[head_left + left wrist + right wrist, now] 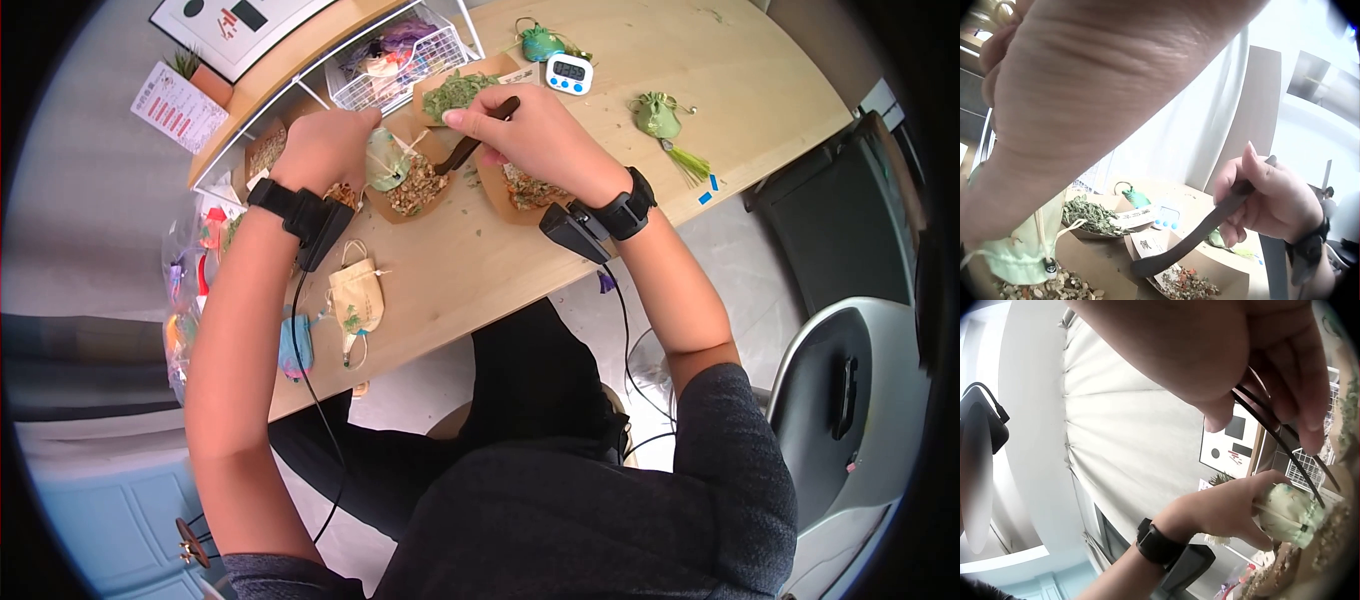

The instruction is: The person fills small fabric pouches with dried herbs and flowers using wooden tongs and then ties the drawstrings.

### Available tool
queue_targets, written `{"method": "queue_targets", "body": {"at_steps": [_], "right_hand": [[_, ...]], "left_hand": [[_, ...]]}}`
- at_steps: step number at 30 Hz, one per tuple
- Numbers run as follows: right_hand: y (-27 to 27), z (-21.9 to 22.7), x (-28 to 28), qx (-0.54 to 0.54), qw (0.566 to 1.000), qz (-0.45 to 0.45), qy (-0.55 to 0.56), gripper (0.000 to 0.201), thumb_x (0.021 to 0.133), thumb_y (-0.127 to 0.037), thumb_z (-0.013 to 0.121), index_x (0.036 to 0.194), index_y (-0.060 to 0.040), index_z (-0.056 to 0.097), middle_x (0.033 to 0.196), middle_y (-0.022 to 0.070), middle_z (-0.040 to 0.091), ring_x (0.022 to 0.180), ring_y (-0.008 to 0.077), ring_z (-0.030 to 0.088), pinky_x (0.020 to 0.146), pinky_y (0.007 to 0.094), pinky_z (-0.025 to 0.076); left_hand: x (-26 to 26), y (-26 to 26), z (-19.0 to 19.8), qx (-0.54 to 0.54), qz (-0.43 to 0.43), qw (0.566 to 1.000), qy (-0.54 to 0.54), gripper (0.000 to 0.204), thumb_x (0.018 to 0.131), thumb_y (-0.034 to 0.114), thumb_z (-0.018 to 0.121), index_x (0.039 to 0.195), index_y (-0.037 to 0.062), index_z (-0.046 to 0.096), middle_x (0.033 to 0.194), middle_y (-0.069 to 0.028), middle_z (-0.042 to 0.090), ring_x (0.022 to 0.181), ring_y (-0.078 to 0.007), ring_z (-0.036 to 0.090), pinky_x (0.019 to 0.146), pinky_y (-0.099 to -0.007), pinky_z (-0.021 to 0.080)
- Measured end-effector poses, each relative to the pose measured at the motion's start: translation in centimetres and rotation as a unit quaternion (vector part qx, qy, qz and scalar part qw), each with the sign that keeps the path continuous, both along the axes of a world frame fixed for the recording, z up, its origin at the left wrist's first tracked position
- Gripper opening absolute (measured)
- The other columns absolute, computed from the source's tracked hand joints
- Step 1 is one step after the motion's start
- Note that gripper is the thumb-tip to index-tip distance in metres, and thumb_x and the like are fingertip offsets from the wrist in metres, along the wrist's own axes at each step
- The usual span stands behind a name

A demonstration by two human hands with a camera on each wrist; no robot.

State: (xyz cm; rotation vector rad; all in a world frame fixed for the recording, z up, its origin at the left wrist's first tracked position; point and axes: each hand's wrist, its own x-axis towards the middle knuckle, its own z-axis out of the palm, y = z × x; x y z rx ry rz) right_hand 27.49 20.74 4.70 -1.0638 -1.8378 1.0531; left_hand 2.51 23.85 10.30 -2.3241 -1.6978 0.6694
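My left hand (pixel 328 148) grips a small pale green drawstring pouch (pixel 386 168), low over a paper tray of brown chopped herbs (pixel 412 193). In the right wrist view the pouch (pixel 1286 514) is tilted, its gathered mouth towards the herbs. My right hand (pixel 545 140) holds dark tongs (pixel 460 152) between thumb and fingers. Two slim prongs of the tongs (pixel 1285 447) show in the right wrist view, their tips close by the pouch's mouth and the herbs. Nothing shows between those tips. The left fingers are mostly hidden behind the palm in the left wrist view.
Beside that tray stand trays of green leaves (pixel 460 95) and mixed herbs (pixel 530 190). Behind is a white wire basket (pixel 400 65). A timer (pixel 569 74) and green pouches (pixel 657 115) lie to the right, a beige pouch (pixel 357 296) near the front edge.
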Motion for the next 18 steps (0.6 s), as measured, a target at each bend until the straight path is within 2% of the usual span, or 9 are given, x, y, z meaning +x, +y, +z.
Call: {"method": "queue_targets", "body": {"at_steps": [1, 4, 7, 8, 11, 13, 16, 18], "right_hand": [[-0.1, 0.1, -0.3, -0.001, 1.000, 0.004, -0.017, 0.036, 0.099, -0.033, 0.071, 0.087, 0.0002, 0.070, 0.073, 0.0033, 0.065, 0.062, 0.0101, 0.064, 0.061, 0.0255, 0.050], [0.1, -0.3, -1.3, 0.006, 0.999, 0.037, -0.026, 0.026, 0.095, -0.025, 0.075, 0.092, 0.0012, 0.073, 0.078, 0.0060, 0.070, 0.066, 0.0123, 0.066, 0.064, 0.0278, 0.052], [0.7, -1.3, -2.6, 0.069, 0.994, 0.075, -0.043, 0.021, 0.092, -0.018, 0.076, 0.100, 0.0013, 0.075, 0.085, 0.0098, 0.074, 0.072, 0.0159, 0.069, 0.068, 0.0303, 0.054], [0.8, -1.6, -3.1, 0.098, 0.990, 0.088, -0.052, 0.021, 0.092, -0.016, 0.076, 0.103, 0.0012, 0.075, 0.087, 0.0111, 0.075, 0.074, 0.0173, 0.070, 0.070, 0.0311, 0.055], [0.6, -1.6, -4.5, 0.106, 0.981, 0.124, -0.102, 0.022, 0.091, -0.014, 0.075, 0.108, 0.0002, 0.076, 0.092, 0.0130, 0.076, 0.080, 0.0214, 0.071, 0.075, 0.0322, 0.055], [0.5, -1.8, -5.1, 0.093, 0.983, 0.128, -0.097, 0.022, 0.092, -0.014, 0.074, 0.107, 0.0007, 0.076, 0.093, 0.0139, 0.076, 0.080, 0.0228, 0.071, 0.076, 0.0330, 0.055], [0.7, -2.4, -5.5, 0.076, 0.989, 0.098, -0.082, 0.022, 0.093, -0.016, 0.073, 0.107, 0.0011, 0.076, 0.092, 0.0147, 0.076, 0.080, 0.0237, 0.071, 0.075, 0.0337, 0.055], [0.8, -2.5, -5.5, 0.076, 0.991, 0.064, -0.094, 0.023, 0.092, -0.018, 0.071, 0.103, 0.0007, 0.076, 0.091, 0.0158, 0.076, 0.080, 0.0272, 0.072, 0.076, 0.0360, 0.056]], "left_hand": [[-0.2, 0.1, -0.2, 0.002, -0.008, 1.000, -0.003, 0.074, 0.062, 0.017, 0.089, 0.130, 0.0147, 0.059, 0.107, -0.0136, 0.074, 0.105, -0.0363, 0.070, 0.083, -0.0475, 0.057], [-0.7, 0.1, -0.5, 0.023, -0.041, 0.998, -0.030, 0.061, 0.061, 0.011, 0.085, 0.118, 0.0090, 0.065, 0.099, -0.0160, 0.074, 0.099, -0.0375, 0.072, 0.077, -0.0461, 0.058], [-0.5, 0.5, 0.3, -0.052, -0.003, 0.997, -0.053, 0.071, 0.067, 0.026, 0.088, 0.131, 0.0124, 0.062, 0.111, -0.0158, 0.074, 0.107, -0.0354, 0.070, 0.088, -0.0452, 0.056], [-0.8, 0.9, 0.2, -0.064, 0.007, 0.995, -0.080, 0.069, 0.070, 0.031, 0.086, 0.132, 0.0103, 0.062, 0.113, -0.0172, 0.073, 0.108, -0.0357, 0.070, 0.090, -0.0446, 0.055], [-1.8, 2.4, -0.2, -0.098, 0.032, 0.984, -0.148, 0.069, 0.079, 0.046, 0.078, 0.132, 0.0044, 0.063, 0.116, -0.0207, 0.072, 0.110, -0.0364, 0.068, 0.092, -0.0430, 0.054], [-2.2, 3.1, -0.1, -0.115, 0.042, 0.977, -0.177, 0.071, 0.085, 0.057, 0.069, 0.130, 0.0010, 0.064, 0.118, -0.0224, 0.071, 0.111, -0.0368, 0.067, 0.093, -0.0419, 0.052], [-1.7, 2.8, 0.2, -0.076, 0.051, 0.976, -0.197, 0.069, 0.090, 0.064, 0.061, 0.112, -0.0011, 0.072, 0.103, -0.0226, 0.073, 0.098, -0.0370, 0.069, 0.088, -0.0429, 0.053], [-0.8, 2.3, 0.6, -0.060, 0.076, 0.980, -0.172, 0.070, 0.095, 0.063, 0.052, 0.103, -0.0030, 0.074, 0.103, -0.0240, 0.073, 0.099, -0.0399, 0.070, 0.090, -0.0462, 0.053]]}}
